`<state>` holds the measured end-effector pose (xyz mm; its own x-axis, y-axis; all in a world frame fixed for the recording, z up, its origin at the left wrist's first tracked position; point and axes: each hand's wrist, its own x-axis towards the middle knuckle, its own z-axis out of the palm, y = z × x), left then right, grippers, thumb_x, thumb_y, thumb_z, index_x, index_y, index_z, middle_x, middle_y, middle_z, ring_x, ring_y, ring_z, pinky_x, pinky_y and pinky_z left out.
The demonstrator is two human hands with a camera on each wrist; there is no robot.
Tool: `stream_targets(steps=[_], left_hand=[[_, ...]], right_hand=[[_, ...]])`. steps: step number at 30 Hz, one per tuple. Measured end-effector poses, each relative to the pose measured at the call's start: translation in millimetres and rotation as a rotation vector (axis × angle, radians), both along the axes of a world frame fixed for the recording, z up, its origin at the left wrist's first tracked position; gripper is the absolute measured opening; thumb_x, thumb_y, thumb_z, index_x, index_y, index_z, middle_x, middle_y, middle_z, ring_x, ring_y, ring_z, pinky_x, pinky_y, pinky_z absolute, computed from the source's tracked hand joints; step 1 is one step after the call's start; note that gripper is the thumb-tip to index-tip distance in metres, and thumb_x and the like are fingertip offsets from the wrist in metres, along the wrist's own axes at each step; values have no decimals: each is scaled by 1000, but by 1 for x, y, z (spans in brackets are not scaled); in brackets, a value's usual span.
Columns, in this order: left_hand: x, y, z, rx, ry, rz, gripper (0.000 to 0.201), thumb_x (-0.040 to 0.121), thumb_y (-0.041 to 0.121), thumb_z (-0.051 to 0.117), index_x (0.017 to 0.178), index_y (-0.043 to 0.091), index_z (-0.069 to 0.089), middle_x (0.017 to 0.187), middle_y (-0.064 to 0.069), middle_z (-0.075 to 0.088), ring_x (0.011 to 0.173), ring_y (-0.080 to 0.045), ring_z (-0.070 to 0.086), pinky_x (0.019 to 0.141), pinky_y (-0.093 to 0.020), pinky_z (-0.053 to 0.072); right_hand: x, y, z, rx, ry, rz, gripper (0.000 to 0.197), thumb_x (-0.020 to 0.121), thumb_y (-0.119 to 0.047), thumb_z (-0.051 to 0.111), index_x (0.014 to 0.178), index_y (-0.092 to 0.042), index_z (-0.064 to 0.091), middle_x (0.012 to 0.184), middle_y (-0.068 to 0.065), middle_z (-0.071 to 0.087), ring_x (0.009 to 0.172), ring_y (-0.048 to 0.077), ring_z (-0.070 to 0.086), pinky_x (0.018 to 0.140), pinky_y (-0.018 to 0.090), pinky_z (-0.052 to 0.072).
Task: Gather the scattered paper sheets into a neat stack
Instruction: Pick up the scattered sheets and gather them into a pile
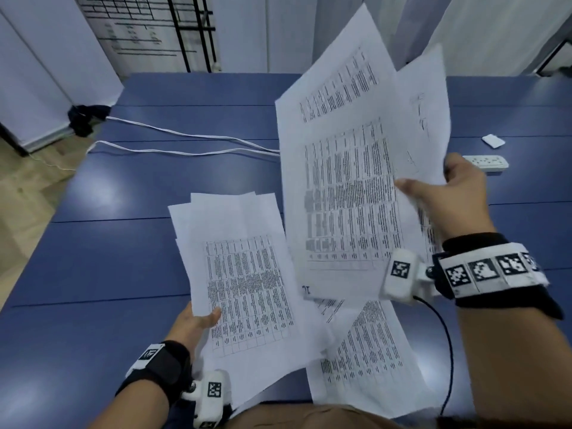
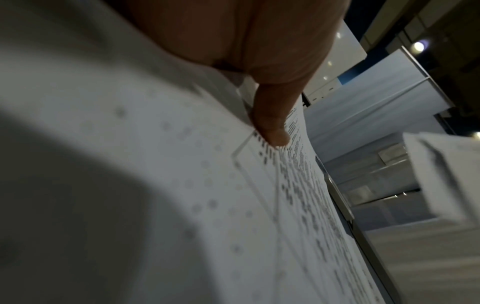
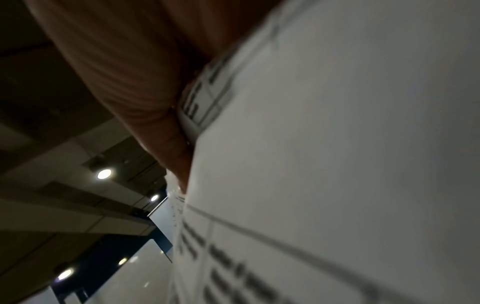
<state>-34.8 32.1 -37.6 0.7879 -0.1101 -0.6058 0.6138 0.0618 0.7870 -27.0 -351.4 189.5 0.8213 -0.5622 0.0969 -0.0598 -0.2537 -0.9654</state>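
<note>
My left hand (image 1: 198, 320) grips a fanned bunch of printed sheets (image 1: 244, 274) low over the blue table (image 1: 139, 243), its thumb (image 2: 272, 127) pressed on the top page (image 2: 182, 195). My right hand (image 1: 445, 193) pinches a second bunch of sheets (image 1: 346, 187), raised and tilted upward to the right of the first; its thumb (image 3: 166, 144) lies along their edge (image 3: 337, 164). One more printed sheet (image 1: 368, 354) shows below both bunches near the front edge; whether it lies on the table I cannot tell.
Two white cables (image 1: 185, 144) run across the table from the left toward a white power strip (image 1: 486, 162) at the right. A small white card (image 1: 493, 140) lies beyond it. White partitions (image 1: 46, 72) stand behind the table.
</note>
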Motion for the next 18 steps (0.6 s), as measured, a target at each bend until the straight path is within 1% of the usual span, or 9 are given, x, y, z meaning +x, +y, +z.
stream_targets(steps=[4,7,8,9,10,11,13,16,18], left_hand=[[0,-4,4,53,-12,-12,55,85,16,71,134,17,46,136,-9,56,124,-27,52,110,-43,33],[0,-8,15,37,2,37,76,86,52,61,147,17,34,153,-3,38,139,-24,36,116,-44,24],[0,-8,15,9,31,64,91,78,72,57,150,23,30,155,2,32,142,-22,29,118,-46,20],[0,-6,15,-15,57,86,110,62,89,55,150,28,31,154,6,31,143,-20,27,119,-47,18],[1,-5,15,-17,76,93,125,45,98,52,148,29,33,152,6,35,142,-21,30,118,-49,20],[3,-4,13,6,78,75,133,38,100,51,147,27,36,152,2,37,141,-24,34,117,-50,25],[3,-2,7,80,19,32,128,45,98,52,149,26,33,154,1,35,142,-24,33,116,-50,25],[2,-7,8,136,-117,-18,110,59,83,66,149,30,31,149,12,40,139,-17,35,116,-46,26],[2,-13,10,112,-147,-45,88,70,65,73,142,28,39,139,14,49,130,-14,45,111,-39,32]], right_hand=[[1,10,-25,84,106,46,32,70,5,78,94,-11,64,92,4,70,76,14,68,62,23,58],[3,25,-80,84,290,99,34,67,3,81,89,-15,63,94,9,70,78,22,68,69,35,58],[1,32,-101,98,349,121,35,66,3,81,92,-14,64,96,11,71,80,25,69,74,39,58],[-1,39,-120,113,409,153,37,66,3,81,96,-12,65,97,11,72,82,26,70,77,42,58],[-4,47,-138,125,471,180,40,65,2,82,99,-11,66,98,10,72,84,25,70,81,43,58],[-7,55,-155,129,529,201,43,65,0,83,103,-11,65,99,8,72,87,25,70,83,43,57],[-12,68,-182,147,608,222,48,65,-6,85,107,-11,62,102,5,70,95,26,67,87,42,55],[-15,87,-208,116,666,278,68,75,-31,80,128,-14,40,115,5,59,107,26,60,90,38,50],[-17,103,-220,41,665,307,77,83,-47,67,140,-16,24,130,8,48,121,27,51,101,41,43]])
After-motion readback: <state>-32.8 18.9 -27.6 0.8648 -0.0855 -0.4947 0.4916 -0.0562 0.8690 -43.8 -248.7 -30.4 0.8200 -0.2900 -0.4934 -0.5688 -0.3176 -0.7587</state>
